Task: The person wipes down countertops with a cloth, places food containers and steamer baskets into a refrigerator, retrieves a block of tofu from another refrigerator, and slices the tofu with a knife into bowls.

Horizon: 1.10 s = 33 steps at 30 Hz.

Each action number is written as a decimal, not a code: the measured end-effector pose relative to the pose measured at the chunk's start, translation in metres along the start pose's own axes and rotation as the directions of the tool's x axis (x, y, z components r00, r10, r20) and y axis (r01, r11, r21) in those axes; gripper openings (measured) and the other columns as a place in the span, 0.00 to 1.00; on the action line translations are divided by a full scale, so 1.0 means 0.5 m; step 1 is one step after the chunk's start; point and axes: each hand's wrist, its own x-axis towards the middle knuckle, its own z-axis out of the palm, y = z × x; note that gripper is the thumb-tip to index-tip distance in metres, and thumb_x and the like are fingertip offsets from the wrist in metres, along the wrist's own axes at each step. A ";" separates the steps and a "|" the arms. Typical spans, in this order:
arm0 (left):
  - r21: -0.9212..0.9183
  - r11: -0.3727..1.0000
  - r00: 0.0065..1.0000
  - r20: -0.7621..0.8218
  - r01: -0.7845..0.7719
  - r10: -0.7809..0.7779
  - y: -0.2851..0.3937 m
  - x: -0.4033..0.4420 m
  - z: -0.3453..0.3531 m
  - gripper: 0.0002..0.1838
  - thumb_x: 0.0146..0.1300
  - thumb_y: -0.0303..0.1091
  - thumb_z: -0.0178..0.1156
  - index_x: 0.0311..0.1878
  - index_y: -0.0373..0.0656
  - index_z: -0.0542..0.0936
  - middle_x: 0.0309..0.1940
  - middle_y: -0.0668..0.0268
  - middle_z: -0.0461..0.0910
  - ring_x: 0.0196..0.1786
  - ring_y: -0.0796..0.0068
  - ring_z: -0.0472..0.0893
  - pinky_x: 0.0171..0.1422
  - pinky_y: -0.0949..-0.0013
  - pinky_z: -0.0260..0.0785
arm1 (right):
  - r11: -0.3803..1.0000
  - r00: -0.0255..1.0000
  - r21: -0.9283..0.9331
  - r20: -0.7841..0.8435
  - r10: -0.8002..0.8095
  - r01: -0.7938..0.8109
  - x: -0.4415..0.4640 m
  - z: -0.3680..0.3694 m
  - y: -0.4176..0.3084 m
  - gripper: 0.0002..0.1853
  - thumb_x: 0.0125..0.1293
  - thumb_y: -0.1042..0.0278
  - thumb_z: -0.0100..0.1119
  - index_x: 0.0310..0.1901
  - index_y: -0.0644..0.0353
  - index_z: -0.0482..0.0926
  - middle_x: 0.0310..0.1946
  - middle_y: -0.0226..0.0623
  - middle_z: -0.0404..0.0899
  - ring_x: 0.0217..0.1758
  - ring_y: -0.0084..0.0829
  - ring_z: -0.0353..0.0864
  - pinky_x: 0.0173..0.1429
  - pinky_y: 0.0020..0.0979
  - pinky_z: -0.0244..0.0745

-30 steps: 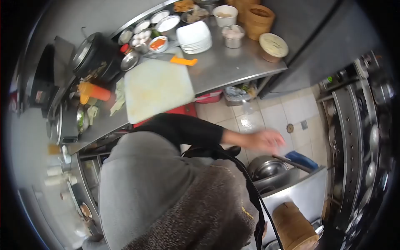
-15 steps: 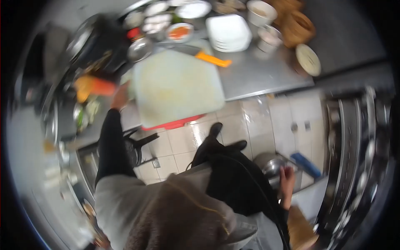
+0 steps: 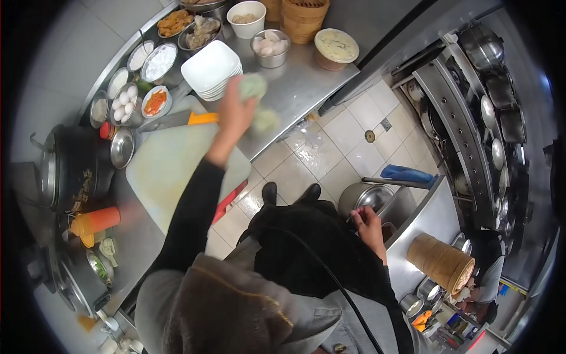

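Metal worktop (image 3: pixel 298 76) runs beyond the left hand (image 3: pixel 240 113), with tiled floor (image 3: pixel 321 154) to its right. That hand is closed on a blurred, pale green bundle (image 3: pixel 253 87), seemingly a crumpled cloth, hanging past its fingers above the worktop edge. White dishes (image 3: pixel 207 66) stand stacked just beyond it, an orange-handled knife (image 3: pixel 203 118) lies just to its left, and a cutting board (image 3: pixel 168 162) sits under the forearm. If cloth, the bundle should be light, limp and unbreakable, best gathered around its middle. The right hand (image 3: pixel 369 227) is beside a pot (image 3: pixel 350 199), fingers curled; whether they hold anything, I cannot tell.
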 end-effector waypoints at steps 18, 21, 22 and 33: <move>-0.154 0.911 0.909 0.244 0.381 -0.339 0.086 0.062 0.159 0.17 0.60 0.45 0.69 0.40 0.40 0.80 0.34 0.63 0.80 0.37 0.65 0.82 0.36 0.62 0.72 | 0.966 0.999 0.260 -0.043 0.011 0.001 0.189 -0.162 0.130 0.08 0.72 0.67 0.63 0.41 0.64 0.79 0.30 0.27 0.79 0.34 0.17 0.74 0.40 0.23 0.70; -0.685 0.330 0.612 0.214 0.650 -0.761 0.036 0.193 0.253 0.20 0.63 0.49 0.67 0.43 0.42 0.77 0.29 0.66 0.79 0.35 0.69 0.83 0.31 0.66 0.71 | 0.974 0.996 0.208 -0.037 -0.082 0.088 0.250 -0.177 0.059 0.08 0.71 0.68 0.63 0.41 0.64 0.79 0.29 0.27 0.79 0.33 0.17 0.75 0.40 0.23 0.71; -0.781 0.205 0.538 0.191 0.590 -0.821 0.002 0.223 0.293 0.20 0.64 0.50 0.66 0.44 0.43 0.77 0.28 0.66 0.79 0.35 0.70 0.83 0.31 0.67 0.70 | 0.973 0.993 0.197 -0.039 -0.115 0.120 0.271 -0.179 0.050 0.08 0.71 0.67 0.63 0.41 0.64 0.79 0.29 0.28 0.79 0.33 0.17 0.75 0.39 0.24 0.71; -0.716 0.318 0.697 0.319 0.621 -0.643 -0.115 0.033 0.243 0.12 0.53 0.18 0.51 0.39 0.45 0.70 0.27 0.67 0.73 0.24 0.76 0.71 0.23 0.71 0.65 | 0.970 0.977 0.195 -0.183 -0.108 0.144 0.328 -0.212 -0.041 0.07 0.69 0.66 0.65 0.41 0.60 0.83 0.28 0.32 0.83 0.31 0.25 0.79 0.40 0.30 0.75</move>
